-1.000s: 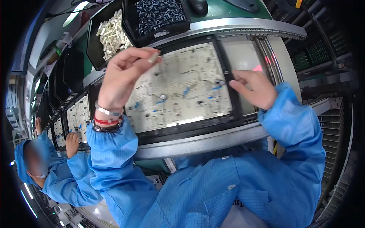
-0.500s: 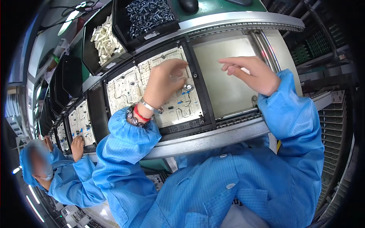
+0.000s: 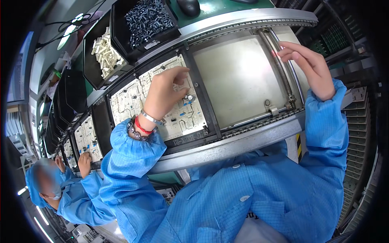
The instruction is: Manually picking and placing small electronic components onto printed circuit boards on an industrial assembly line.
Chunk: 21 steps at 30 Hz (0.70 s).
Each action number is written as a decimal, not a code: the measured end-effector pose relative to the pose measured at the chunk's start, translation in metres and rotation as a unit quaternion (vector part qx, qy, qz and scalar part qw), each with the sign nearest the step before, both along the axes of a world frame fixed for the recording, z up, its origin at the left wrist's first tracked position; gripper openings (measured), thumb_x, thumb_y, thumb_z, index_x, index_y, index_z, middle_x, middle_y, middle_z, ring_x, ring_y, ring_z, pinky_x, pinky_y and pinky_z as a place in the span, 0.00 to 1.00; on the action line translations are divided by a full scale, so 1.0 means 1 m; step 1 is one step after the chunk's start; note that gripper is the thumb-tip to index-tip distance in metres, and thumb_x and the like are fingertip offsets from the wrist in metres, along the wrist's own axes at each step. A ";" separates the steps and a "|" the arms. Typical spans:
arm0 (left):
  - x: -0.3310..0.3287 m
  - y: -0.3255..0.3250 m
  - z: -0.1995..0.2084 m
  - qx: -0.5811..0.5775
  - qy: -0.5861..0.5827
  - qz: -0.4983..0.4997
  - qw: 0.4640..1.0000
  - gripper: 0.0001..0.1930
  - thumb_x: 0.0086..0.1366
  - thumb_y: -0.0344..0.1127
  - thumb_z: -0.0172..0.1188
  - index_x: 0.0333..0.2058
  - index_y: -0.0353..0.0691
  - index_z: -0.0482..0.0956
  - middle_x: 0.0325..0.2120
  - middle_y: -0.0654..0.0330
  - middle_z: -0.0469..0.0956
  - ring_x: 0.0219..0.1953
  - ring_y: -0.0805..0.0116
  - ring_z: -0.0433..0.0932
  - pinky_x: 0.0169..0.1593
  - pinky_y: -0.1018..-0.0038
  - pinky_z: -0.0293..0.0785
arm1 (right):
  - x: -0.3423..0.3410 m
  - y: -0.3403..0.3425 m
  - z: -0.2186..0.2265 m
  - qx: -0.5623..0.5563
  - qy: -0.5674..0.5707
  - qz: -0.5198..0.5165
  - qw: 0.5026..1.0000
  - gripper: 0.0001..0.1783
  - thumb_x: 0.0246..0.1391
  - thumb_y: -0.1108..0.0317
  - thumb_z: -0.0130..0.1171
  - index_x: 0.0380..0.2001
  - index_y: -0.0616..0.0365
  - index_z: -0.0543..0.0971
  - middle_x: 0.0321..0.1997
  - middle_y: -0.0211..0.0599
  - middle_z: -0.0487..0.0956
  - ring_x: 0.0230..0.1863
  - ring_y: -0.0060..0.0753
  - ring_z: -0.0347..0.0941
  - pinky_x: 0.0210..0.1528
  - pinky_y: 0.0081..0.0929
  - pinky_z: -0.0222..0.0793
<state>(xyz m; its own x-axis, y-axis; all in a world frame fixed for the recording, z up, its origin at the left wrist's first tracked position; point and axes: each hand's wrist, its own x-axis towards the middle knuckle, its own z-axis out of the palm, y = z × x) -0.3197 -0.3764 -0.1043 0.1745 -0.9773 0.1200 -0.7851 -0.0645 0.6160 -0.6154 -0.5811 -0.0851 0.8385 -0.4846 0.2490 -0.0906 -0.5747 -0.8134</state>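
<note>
A white circuit board [image 3: 190, 118] with small mounted parts lies in a black carrier frame [image 3: 210, 128] on the conveyor. Over its right part is my left hand [image 3: 162, 92], fingers bent and the thumb apart from them; nothing shows between them. A silver bangle, a red band and a dark beaded bracelet circle that wrist. My right hand [image 3: 315, 69] is raised beside the conveyor's right end, near a threaded rod [image 3: 279, 67]. Its fingers are stretched and hold nothing. Farther left in the same carrier is another white board [image 3: 125, 103], partly behind my left forearm.
Black bins of dark blue parts [image 3: 149, 22] and off-white parts [image 3: 106, 52] stand beyond the conveyor. A metal rail [image 3: 231, 141] runs along its near side. At the left, a co-worker in blue [image 3: 77, 194] has hands at other boards. Slotted racks [image 3: 358, 162] stand at right.
My right hand has swung right, from above the pale conveyor plate to beyond the threaded rod. My left hand stays over the board, its thumb and fingers still apart. The whole view has shifted slightly.
</note>
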 end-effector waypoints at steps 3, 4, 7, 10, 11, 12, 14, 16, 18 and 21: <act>-0.002 -0.003 0.002 0.004 -0.003 -0.001 1.000 0.21 0.42 0.22 0.62 0.40 0.37 0.75 0.26 0.55 0.76 0.29 0.65 0.77 0.37 0.74 0.74 | -0.013 -0.007 0.000 0.013 -0.010 -0.029 0.999 0.18 0.61 0.68 0.41 0.50 0.65 0.71 0.39 0.39 0.77 0.42 0.27 0.71 0.52 0.25 0.63; -0.004 -0.005 0.004 0.011 -0.028 -0.012 0.999 0.21 0.42 0.21 0.62 0.40 0.37 0.74 0.26 0.55 0.76 0.29 0.62 0.76 0.36 0.72 0.74 | -0.016 -0.010 0.000 0.014 -0.009 -0.028 0.999 0.18 0.61 0.68 0.41 0.50 0.65 0.71 0.39 0.39 0.77 0.42 0.27 0.71 0.52 0.25 0.63; -0.009 -0.011 0.005 0.015 -0.062 -0.028 0.998 0.23 0.42 0.20 0.60 0.42 0.37 0.73 0.27 0.53 0.75 0.30 0.58 0.75 0.35 0.69 0.73 | -0.018 -0.010 0.003 0.037 -0.015 -0.019 0.999 0.18 0.61 0.68 0.42 0.50 0.65 0.71 0.39 0.40 0.77 0.42 0.28 0.71 0.52 0.26 0.63; -0.009 -0.017 0.009 0.016 -0.102 -0.045 0.994 0.25 0.42 0.20 0.58 0.44 0.38 0.71 0.29 0.52 0.74 0.32 0.54 0.75 0.36 0.65 0.71 | -0.013 0.006 0.014 0.006 -0.004 -0.014 1.000 0.18 0.60 0.69 0.42 0.49 0.66 0.71 0.39 0.40 0.77 0.42 0.28 0.71 0.51 0.26 0.63; -0.009 -0.018 0.008 0.020 -0.129 -0.059 0.990 0.26 0.42 0.19 0.58 0.45 0.39 0.70 0.31 0.51 0.74 0.33 0.52 0.74 0.36 0.64 0.71 | -0.011 0.012 0.019 -0.011 -0.001 -0.012 1.000 0.17 0.60 0.70 0.42 0.49 0.67 0.71 0.38 0.40 0.78 0.42 0.28 0.71 0.50 0.25 0.63; -0.012 -0.022 0.007 0.004 -0.119 -0.074 0.990 0.26 0.42 0.19 0.58 0.45 0.39 0.70 0.31 0.51 0.74 0.33 0.52 0.74 0.36 0.64 0.71 | -0.017 0.014 0.027 -0.035 0.011 -0.024 0.999 0.17 0.59 0.71 0.42 0.49 0.67 0.71 0.38 0.41 0.78 0.42 0.28 0.71 0.50 0.25 0.64; -0.011 -0.013 0.016 0.031 -0.144 -0.072 0.986 0.29 0.42 0.20 0.59 0.48 0.40 0.69 0.30 0.52 0.74 0.33 0.52 0.74 0.37 0.63 0.70 | -0.023 0.020 0.038 -0.082 -0.010 -0.070 0.994 0.16 0.57 0.73 0.45 0.47 0.66 0.73 0.38 0.41 0.78 0.41 0.27 0.72 0.47 0.23 0.65; -0.012 -0.012 0.020 0.088 -0.117 -0.053 0.988 0.31 0.42 0.21 0.61 0.50 0.42 0.69 0.29 0.52 0.74 0.32 0.54 0.74 0.36 0.64 0.70 | -0.045 0.012 0.055 -0.116 -0.008 -0.132 0.984 0.15 0.57 0.73 0.48 0.46 0.64 0.74 0.39 0.39 0.78 0.42 0.26 0.73 0.46 0.22 0.66; -0.008 -0.008 0.022 0.055 -0.142 -0.086 0.985 0.34 0.42 0.21 0.62 0.53 0.44 0.68 0.28 0.53 0.73 0.31 0.56 0.73 0.37 0.66 0.70 | -0.088 0.002 0.074 -0.147 -0.011 -0.246 0.958 0.14 0.56 0.72 0.50 0.45 0.64 0.74 0.39 0.39 0.79 0.43 0.26 0.73 0.47 0.22 0.66; -0.007 0.003 0.041 0.092 -0.152 -0.097 0.979 0.36 0.44 0.20 0.61 0.56 0.44 0.65 0.29 0.52 0.75 0.31 0.54 0.73 0.37 0.66 0.69 | -0.166 -0.008 0.083 -0.330 -0.077 -0.477 0.811 0.13 0.52 0.73 0.54 0.43 0.62 0.75 0.41 0.40 0.78 0.44 0.30 0.73 0.48 0.23 0.66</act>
<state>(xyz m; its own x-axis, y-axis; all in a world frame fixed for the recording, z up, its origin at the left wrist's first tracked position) -0.3269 -0.3737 -0.0630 -0.0334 -0.9985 -0.0435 -0.9388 0.0164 0.3441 -0.7816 -0.5893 -0.0019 0.0939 -0.6136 0.7840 -0.6768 -0.6169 -0.4017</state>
